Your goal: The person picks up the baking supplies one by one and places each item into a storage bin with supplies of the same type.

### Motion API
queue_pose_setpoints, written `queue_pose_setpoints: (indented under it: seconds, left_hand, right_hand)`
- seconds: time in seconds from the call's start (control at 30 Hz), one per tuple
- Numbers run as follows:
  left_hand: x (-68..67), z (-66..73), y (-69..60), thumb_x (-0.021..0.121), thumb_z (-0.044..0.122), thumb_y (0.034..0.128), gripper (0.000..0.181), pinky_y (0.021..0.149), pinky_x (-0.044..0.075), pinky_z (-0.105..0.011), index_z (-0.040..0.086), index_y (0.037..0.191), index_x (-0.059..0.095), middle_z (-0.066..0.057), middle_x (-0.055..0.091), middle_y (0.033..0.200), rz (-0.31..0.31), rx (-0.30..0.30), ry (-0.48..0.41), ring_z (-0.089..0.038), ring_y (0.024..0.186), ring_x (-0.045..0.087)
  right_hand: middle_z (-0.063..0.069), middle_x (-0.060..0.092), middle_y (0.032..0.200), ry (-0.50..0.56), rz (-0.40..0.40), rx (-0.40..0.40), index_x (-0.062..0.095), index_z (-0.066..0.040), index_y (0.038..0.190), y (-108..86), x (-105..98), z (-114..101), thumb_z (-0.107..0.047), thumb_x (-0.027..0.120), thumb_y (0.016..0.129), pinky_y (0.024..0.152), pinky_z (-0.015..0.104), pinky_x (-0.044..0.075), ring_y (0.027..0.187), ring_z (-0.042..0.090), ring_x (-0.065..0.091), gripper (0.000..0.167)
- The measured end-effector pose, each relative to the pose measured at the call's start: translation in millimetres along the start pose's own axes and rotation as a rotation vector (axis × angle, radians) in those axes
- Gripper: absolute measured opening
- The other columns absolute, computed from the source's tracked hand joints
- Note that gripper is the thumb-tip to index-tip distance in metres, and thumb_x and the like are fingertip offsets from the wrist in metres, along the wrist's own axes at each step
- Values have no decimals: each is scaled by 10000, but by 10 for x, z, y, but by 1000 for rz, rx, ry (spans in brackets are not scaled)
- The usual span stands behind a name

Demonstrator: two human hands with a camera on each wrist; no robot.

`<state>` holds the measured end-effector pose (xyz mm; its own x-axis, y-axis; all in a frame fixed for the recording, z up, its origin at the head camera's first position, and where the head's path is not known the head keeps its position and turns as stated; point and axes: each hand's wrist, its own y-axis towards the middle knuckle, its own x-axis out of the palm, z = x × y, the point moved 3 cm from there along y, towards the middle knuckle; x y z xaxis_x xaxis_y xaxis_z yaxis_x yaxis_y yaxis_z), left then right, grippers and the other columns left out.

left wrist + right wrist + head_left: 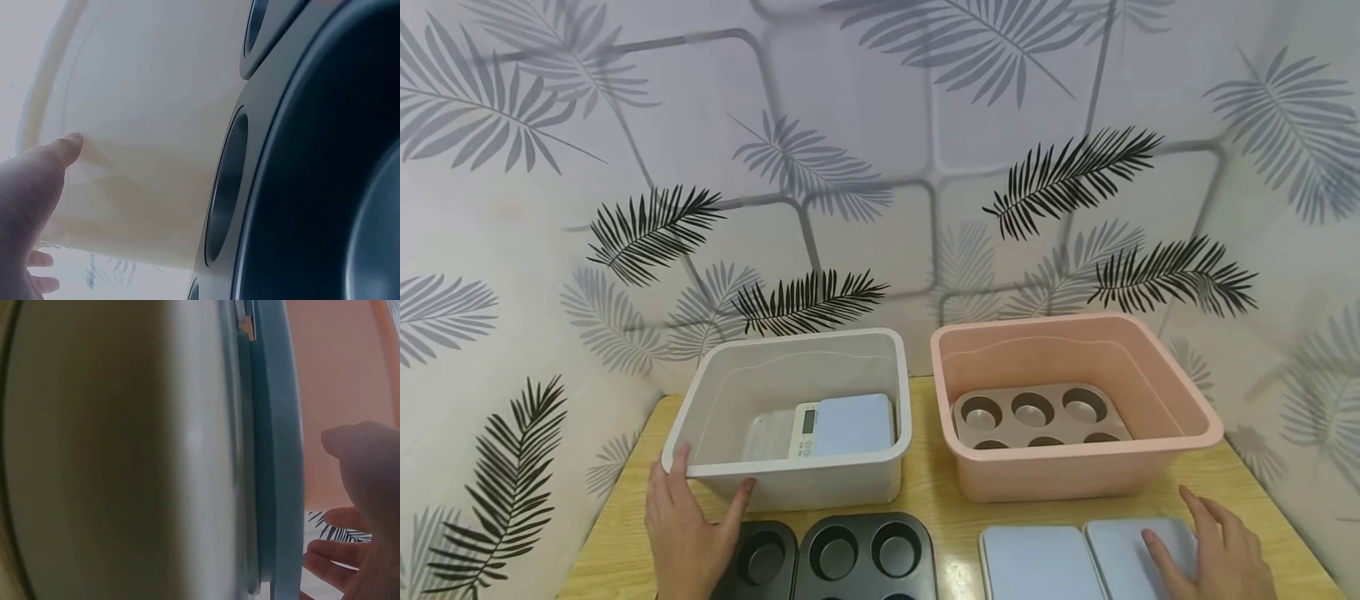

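My left hand (688,529) is at the near left corner of a white plastic bin (820,479), its fingers fairly straight along the rim. The thumb (72,149) touches the bin's front wall in the left wrist view. Inside the bin lies a white kitchen scale (842,427) with a light-blue top and a small display. Over on the right, my right hand (1221,554) hovers with relaxed fingers over the right one of two light-blue-topped slabs (1135,550). Nothing is gripped by that hand; whether it touches the slab is unclear.
A pink bin (1075,475) stands back right, with a brown muffin pan (1011,410) inside. Two dark muffin pans (865,546) lie side by side before the white bin. The other light-blue slab (1041,562) is left of the right hand. A leaf-patterned wall (865,250) closes off the wooden table (617,533).
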<state>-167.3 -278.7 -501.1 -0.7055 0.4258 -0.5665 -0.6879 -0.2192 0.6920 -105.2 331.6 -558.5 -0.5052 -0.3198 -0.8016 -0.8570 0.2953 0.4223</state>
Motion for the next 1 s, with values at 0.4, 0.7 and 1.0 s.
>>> queue_pose_setpoints:
  seconds: [0.4,0.7,1.0]
  left_hand:
    - [18,8,-18,951,286,750,983,1099,354,-854,39,1568,466,-393,554,1470,-40,-62,2,-621,1477,410]
    - [12,17,-21,945,298,749,985,1087,358,-863,42,1568,461,-409,536,1480,-31,-59,15,-625,1480,403]
    - [5,24,-24,944,312,762,980,1106,347,-862,55,1570,453,-412,509,1508,-44,-88,28,-617,1504,376]
  right_hand:
    - [449,561,1314,-7,-63,11,556,124,1420,-30,104,109,-390,806,950,913,789,463,1130,685,552,740]
    - [486,530,1332,-51,-247,52,461,174,1478,-53,225,232,-492,722,1013,959,803,471,1156,692,550,853]
    - [476,526,1337,-46,-283,71,451,165,1487,-74,272,264,-525,690,1030,963,802,473,1165,682,546,861]
